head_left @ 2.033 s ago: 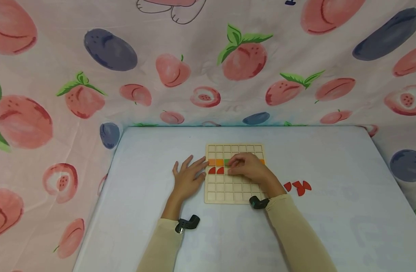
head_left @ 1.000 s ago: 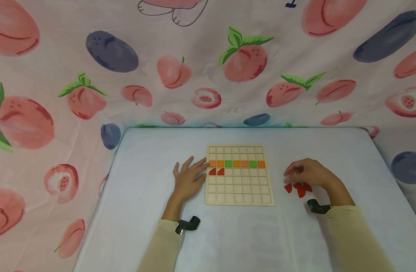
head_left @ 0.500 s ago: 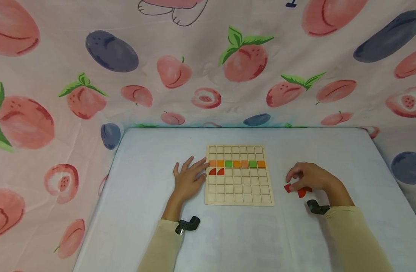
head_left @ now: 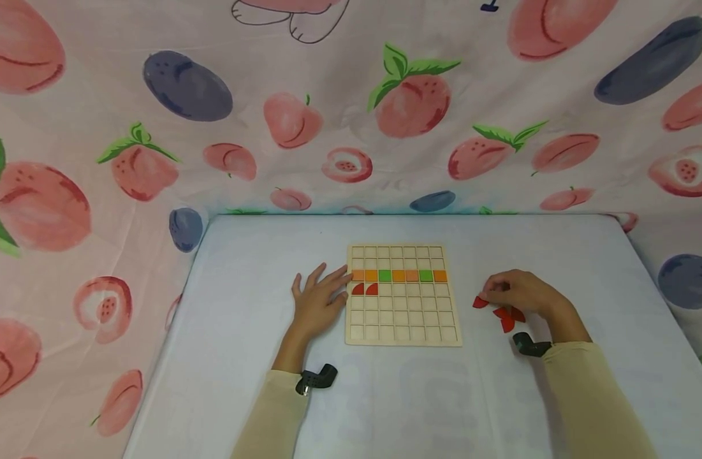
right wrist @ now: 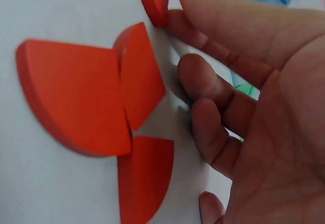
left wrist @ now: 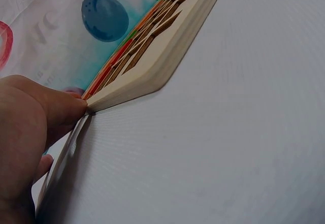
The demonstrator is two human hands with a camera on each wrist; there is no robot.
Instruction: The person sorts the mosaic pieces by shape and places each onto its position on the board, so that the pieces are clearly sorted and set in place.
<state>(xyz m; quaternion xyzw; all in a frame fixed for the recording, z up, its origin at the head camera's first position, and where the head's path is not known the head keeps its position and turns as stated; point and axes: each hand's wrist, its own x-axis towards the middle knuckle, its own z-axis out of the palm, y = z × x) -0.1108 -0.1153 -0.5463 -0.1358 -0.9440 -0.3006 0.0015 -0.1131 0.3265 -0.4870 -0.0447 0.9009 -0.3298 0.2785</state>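
On the right, my right hand [head_left: 523, 292] pinches a red quarter-circle piece [head_left: 480, 302] at its fingertips, low over the table. Beside and below those fingers lie three more red quarter-circle pieces [right wrist: 76, 97], bunched together. My left hand [head_left: 319, 306] rests with spread fingers against the left edge of a wooden grid board [head_left: 408, 317]; the left wrist view has its thumb [left wrist: 68, 107] right at the board's edge. One row of the board holds a line of orange and green squares [head_left: 385, 276]. In the row below, two red quarter circles [head_left: 372, 289] fill the leftmost cells.
A white-covered table [head_left: 241, 255] carries everything. Behind it and to the left hangs a fruit-patterned cloth [head_left: 351, 95]. Black wrist cameras [head_left: 319, 377] are strapped near both sleeve cuffs.
My right hand has gone from the board to the red pieces at the right. Its fingertips have taken one piece and shifted it slightly away from the others. My left hand stays put.
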